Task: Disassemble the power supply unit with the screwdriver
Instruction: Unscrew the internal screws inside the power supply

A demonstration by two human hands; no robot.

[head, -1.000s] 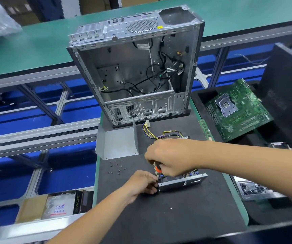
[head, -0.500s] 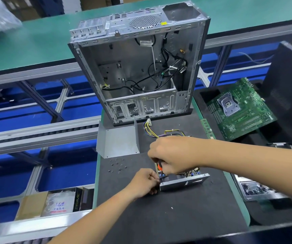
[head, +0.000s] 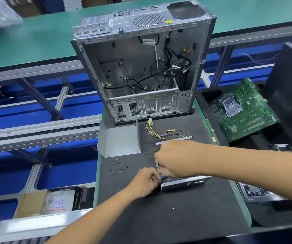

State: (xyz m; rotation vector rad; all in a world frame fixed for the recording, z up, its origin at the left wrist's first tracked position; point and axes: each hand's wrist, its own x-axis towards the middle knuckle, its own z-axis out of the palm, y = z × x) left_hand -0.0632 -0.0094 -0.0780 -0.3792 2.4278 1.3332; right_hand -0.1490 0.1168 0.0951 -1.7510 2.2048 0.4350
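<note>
The power supply unit (head: 185, 184) lies open on the black mat, its grey front panel facing me and its yellow and purple cables (head: 161, 133) trailing toward the case. My right hand (head: 177, 159) is curled down over the unit's left side, closed on the screwdriver, which is almost wholly hidden; only a small blue part shows under the fingers. My left hand (head: 145, 182) pinches the unit's front left corner. The unit's bent grey cover (head: 119, 141) lies to the left, apart from it.
Several loose screws (head: 118, 165) lie on the mat (head: 159, 217) left of my hands. An empty computer case (head: 141, 67) stands upright behind. A green motherboard (head: 242, 110) and a memory stick (head: 210, 132) lie at the right. A cardboard box (head: 50, 202) sits lower left.
Both hands stay on the unit's left side with only slight shifts. The orange part seen under my right hand earlier is now covered by the fingers.
</note>
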